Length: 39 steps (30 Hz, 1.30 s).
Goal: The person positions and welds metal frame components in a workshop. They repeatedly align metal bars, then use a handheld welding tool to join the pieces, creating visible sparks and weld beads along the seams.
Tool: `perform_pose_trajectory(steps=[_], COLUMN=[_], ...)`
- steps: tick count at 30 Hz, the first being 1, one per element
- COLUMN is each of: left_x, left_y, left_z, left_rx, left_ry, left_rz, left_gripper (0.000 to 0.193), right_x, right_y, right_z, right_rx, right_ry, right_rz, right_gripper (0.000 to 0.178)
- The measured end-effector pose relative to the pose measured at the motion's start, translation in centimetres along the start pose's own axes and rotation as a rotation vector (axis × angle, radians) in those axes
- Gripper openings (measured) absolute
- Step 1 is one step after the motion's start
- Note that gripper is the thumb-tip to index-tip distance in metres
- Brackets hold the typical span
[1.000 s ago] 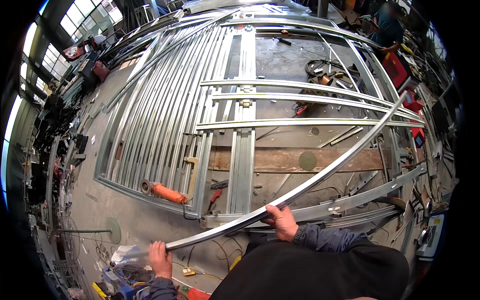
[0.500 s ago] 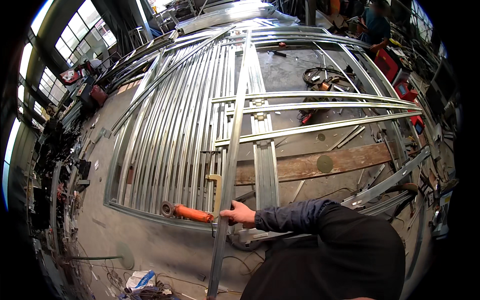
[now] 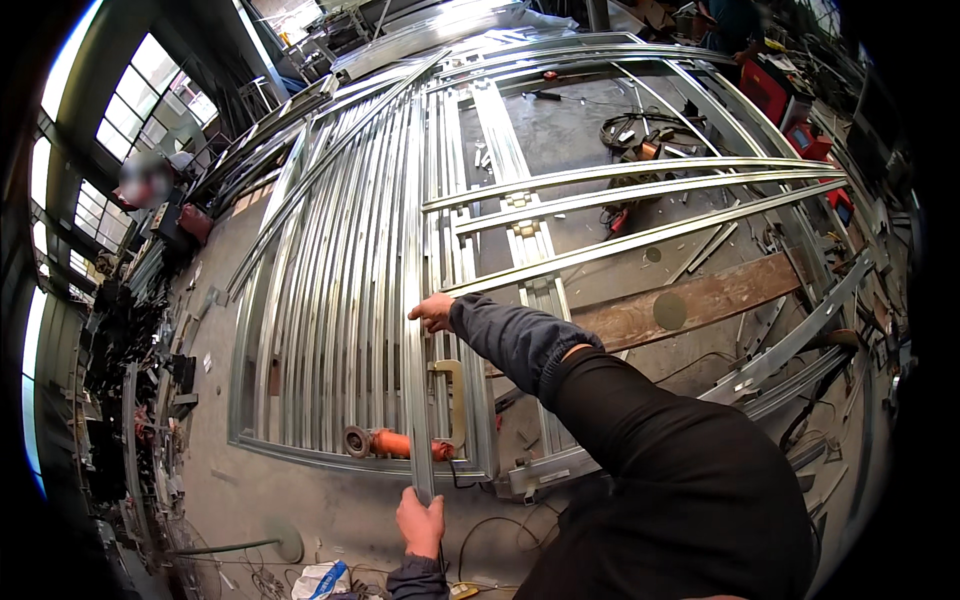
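Observation:
A long metal profile (image 3: 413, 240) runs from far to near over a row of parallel metal bars (image 3: 335, 270). My left hand (image 3: 421, 524) grips its near end, thumb at the edge. Farther up, my right hand (image 3: 432, 313) is closed around the same profile from its right side, with some fingers hidden. Beneath the profile's near part lies an orange angle grinder (image 3: 391, 443), partly covered by it. A yellowish C-clamp (image 3: 459, 405) sits on the frame just right of the profile, below my right forearm.
Three crosswise metal bars (image 3: 640, 188) extend to the right. A wooden plank (image 3: 720, 290) lies on the floor beneath, with cables and offcuts around. Dark scrap (image 3: 120, 350) lines the left side. A person (image 3: 728, 25) is at the far right.
The long profile has shifted left and now lies more in line with the bars. My right hand has moved farther up it. My left hand has come into view at its near end.

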State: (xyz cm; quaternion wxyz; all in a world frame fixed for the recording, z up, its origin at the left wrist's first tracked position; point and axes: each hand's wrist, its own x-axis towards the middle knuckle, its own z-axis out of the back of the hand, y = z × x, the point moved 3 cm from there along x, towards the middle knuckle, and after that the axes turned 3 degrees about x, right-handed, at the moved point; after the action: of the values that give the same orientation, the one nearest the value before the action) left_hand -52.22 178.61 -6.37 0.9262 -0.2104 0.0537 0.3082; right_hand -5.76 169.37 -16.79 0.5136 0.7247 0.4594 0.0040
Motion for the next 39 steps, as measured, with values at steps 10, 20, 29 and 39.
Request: perform_pose_trajectory(steps=[10,20,29,39], left_x=[10.8,30.1,37.2,16.3], left_y=[4.1,4.6,10.1,4.4], left_z=[-1.3,1.5,-0.5,-7.7], left_rx=[0.134,0.228,0.084,-0.008], left_ry=[0.125,-0.055,-0.364,-0.274], left_rz=[-0.06,-0.126,-0.049,-0.192], left_gripper=[0.044,0.041,0.048,0.058], right_x=[-23.3,-42.9,-53.9,-55.1], right_y=[-4.5,-12.9,-13.7,-19.7], right_z=[3.1,12.9,13.7,16.3], right_rx=[-0.201,-0.161,-0.282,-0.986], right_ry=[0.088,-0.54,-0.754,-0.667], right_rz=[0.149,0.198,0.186,0.148], right_gripper=[0.063,0.041,0.036,0.044])
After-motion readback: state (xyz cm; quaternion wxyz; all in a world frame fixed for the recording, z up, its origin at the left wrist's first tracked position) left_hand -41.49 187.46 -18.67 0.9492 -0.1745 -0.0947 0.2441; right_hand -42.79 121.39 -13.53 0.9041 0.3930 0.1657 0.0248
